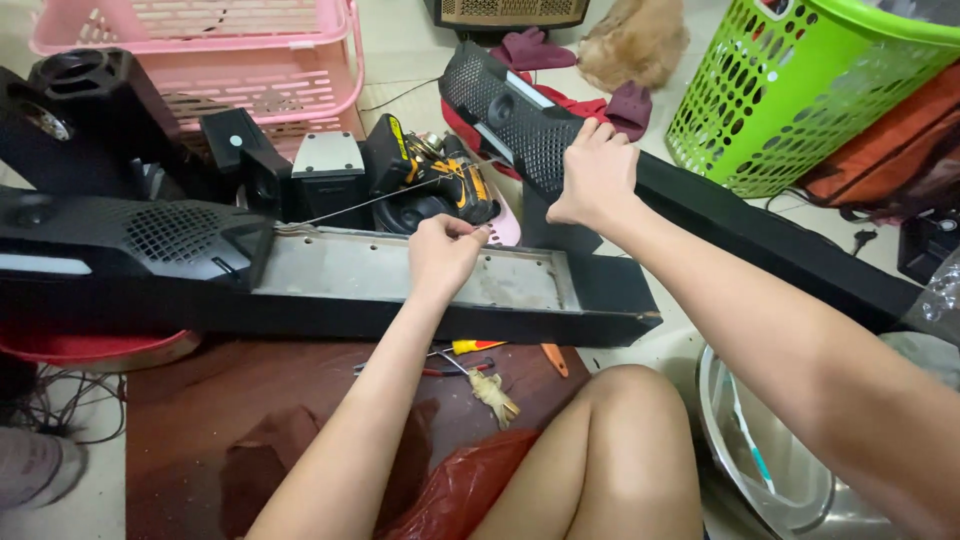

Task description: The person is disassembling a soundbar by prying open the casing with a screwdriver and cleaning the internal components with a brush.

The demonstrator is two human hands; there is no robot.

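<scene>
A long black speaker cabinet (330, 300) lies across in front of me, its open top showing a grey inner panel (350, 268). My left hand (445, 250) hovers over that panel, fingers pinched on a thin wire (370, 203) that runs up to the left. My right hand (597, 175) grips the lower edge of a black perforated grille cover (500, 110), tilted up off the cabinet's right end. A long black bar (780, 245) runs away to the right under my right forearm.
A pink plastic basket (250, 60) stands at the back left and a green laundry basket (800, 90) at the back right. A yellow-black power drill (450, 175) lies behind the cabinet. Screwdrivers (470, 350) rest on the dark board near my knee. A metal bowl (770, 460) sits at the lower right.
</scene>
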